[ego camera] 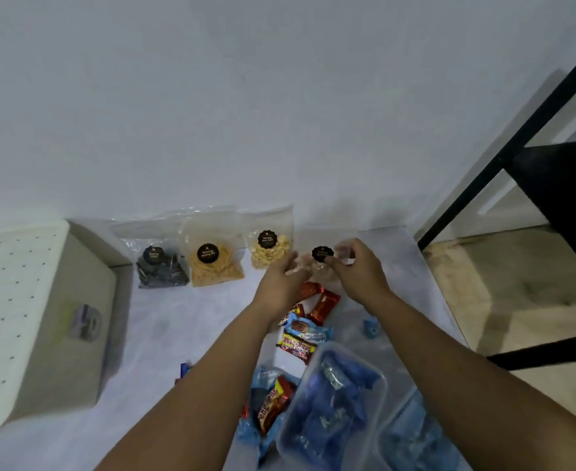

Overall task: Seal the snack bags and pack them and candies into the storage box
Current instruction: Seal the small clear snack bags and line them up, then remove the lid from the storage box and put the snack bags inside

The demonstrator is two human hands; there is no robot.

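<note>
A: Nearest, blue candies are seen in a clear storage box by the mat's near edge, with wrapped bars beyond.
B: And farther?
A: A clear snack bag is pinched by the left hand and right hand. The strip should be pressed along evenly. Three bags are leaned at the far edge; labels cannot be read.

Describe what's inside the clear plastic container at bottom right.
The clear container holds blue-wrapped candies, some showing silver print. The translucent wall blurs them, so their count and whatever lies beneath stay hidden.
</note>
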